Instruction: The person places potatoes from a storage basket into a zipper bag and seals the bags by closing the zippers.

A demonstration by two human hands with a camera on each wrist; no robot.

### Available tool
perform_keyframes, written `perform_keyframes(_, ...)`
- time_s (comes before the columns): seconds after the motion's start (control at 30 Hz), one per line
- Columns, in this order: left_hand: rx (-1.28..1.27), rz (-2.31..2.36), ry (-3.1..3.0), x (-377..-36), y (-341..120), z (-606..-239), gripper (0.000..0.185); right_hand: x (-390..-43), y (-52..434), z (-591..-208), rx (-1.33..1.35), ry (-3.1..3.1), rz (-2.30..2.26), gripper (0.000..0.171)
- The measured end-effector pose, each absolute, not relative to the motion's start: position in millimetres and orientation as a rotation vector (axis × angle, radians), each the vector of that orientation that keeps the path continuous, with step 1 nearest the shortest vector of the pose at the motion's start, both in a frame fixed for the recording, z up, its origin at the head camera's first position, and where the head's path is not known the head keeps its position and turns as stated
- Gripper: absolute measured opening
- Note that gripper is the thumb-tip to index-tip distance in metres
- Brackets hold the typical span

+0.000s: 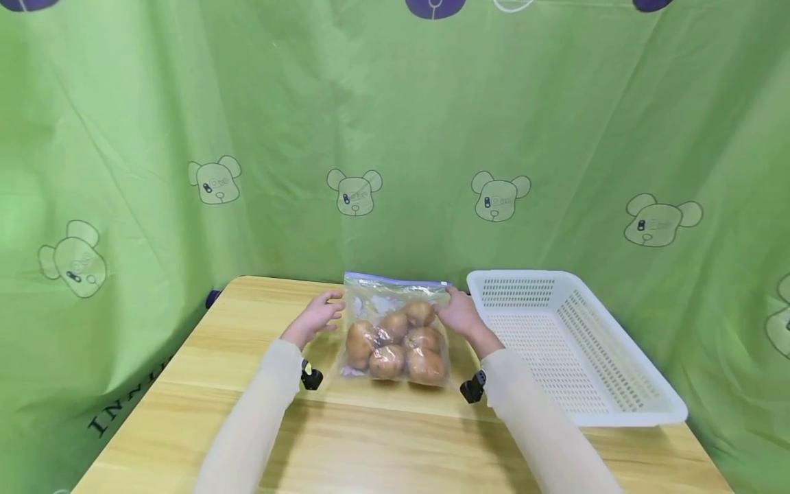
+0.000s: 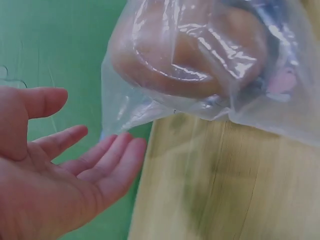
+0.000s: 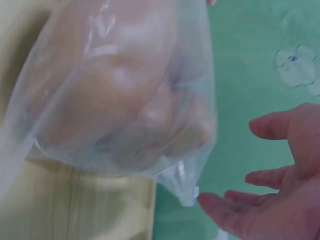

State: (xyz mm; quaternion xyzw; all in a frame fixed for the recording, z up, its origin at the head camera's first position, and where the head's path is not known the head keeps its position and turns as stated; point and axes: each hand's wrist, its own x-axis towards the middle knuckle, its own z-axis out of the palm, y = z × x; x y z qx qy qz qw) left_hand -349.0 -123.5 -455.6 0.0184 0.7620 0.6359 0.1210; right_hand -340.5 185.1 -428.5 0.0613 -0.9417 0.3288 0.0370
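Both hands flank a crinkly clear zip bag (image 1: 395, 336) of knobbly brown potatoes (image 1: 396, 343) on the wood-grain tabletop (image 1: 395, 439). Left hand (image 1: 316, 318) relaxed, fingers released; right hand (image 1: 459, 312) seemingly touches its corner, ungripped. White perforated plastic basket (image 1: 617, 405) alongside.

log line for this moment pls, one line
left hand open beside bag of potatoes | right hand open at bag's right top corner | bag on table | white basket to the right
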Motion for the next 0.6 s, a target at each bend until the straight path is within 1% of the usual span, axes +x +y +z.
perform_keyframes(0.27,0.187,1.466,2.659,-322.7,-122.3,-445.9,0.058,-309.1,175.0,-417.5,0.257,-2.889,0.857,0.074)
perform_keyframes(0.43,0.182,1.14,2.91,-299.8,-116.5,-433.6,0.07,-286.5,171.1,-414.6,0.285,-2.847,0.722,0.079)
perform_keyframes(0.6,0.193,0.832,3.121,-281.6,-108.6,-423.9,0.075,-268.6,167.7,-414.0,0.294,-2.805,0.52,0.088)
